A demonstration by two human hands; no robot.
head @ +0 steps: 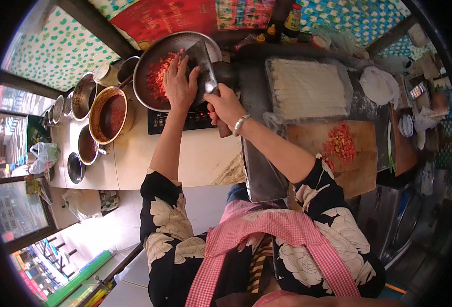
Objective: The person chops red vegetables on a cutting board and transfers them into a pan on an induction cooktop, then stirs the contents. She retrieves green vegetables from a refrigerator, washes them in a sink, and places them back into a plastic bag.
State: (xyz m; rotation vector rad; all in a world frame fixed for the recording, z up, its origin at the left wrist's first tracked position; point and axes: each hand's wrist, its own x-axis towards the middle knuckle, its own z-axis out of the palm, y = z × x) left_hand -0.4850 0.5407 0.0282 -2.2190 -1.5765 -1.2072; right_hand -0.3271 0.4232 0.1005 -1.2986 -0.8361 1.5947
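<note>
My right hand [226, 107] grips the handle of a broad cleaver [202, 63], whose blade is held over the right side of a wide metal wok [138, 82]. My left hand [180, 84] is spread at the blade's left face, fingers apart; whether it touches the blade is hard to tell. Chopped red vegetable pieces [158, 78] lie in the wok, partly hidden by that hand. Under the wok is a black induction cooker [156, 124] with red lights on its panel. To the right, more chopped red pieces [340, 142] are heaped on a wooden cutting board [306, 142].
Pale noodle-like strips under plastic [308, 88] lie behind the board. Left of the wok stand a pot of dark red sauce [112, 109], a smaller sauce pot [87, 145] and a black bowl [75, 168]. Bottles [293, 21] line the back. Spring onions [391, 149] lie far right.
</note>
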